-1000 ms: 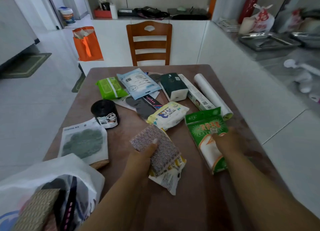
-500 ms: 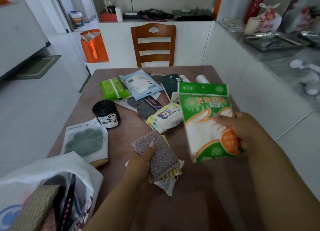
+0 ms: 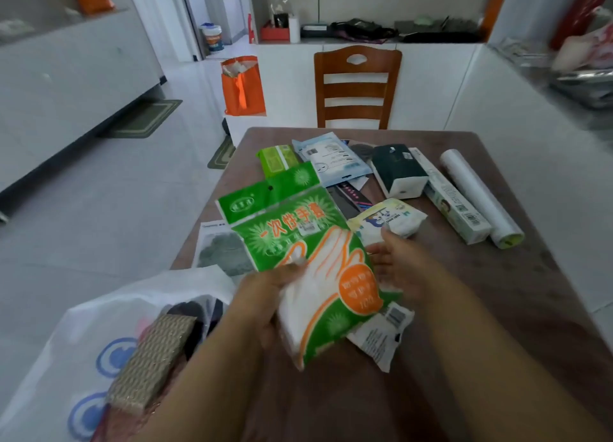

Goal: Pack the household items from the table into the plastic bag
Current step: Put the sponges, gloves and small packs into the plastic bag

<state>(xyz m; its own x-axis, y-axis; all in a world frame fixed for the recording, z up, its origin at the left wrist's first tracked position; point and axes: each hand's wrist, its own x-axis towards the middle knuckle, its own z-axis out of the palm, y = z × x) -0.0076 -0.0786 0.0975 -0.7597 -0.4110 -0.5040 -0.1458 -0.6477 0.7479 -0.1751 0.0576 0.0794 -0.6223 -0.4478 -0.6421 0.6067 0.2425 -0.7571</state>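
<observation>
A green packet of disposable gloves (image 3: 308,242) is held up over the table's near left part. My left hand (image 3: 265,295) grips its lower left edge, thumb on the front. My right hand (image 3: 398,265) sits just right of the packet with fingers spread and relaxed, holding nothing. The white plastic bag (image 3: 99,342) with blue circles lies open at the lower left, with a woven brownish pad (image 3: 156,352) and dark items inside. The sparkly sponge is hidden behind the packet.
On the brown table (image 3: 497,309) lie a white packet (image 3: 381,335), panda wipes (image 3: 388,222), a dark tissue box (image 3: 398,172), a long box (image 3: 454,206), a white roll (image 3: 477,192), green wipes (image 3: 277,159) and a blue-white pack (image 3: 331,159). A wooden chair (image 3: 356,86) stands behind.
The green glove packet passed from my right hand to my left and moved leftward toward the bag. My left hand left the sparkly sponge. My right hand opened.
</observation>
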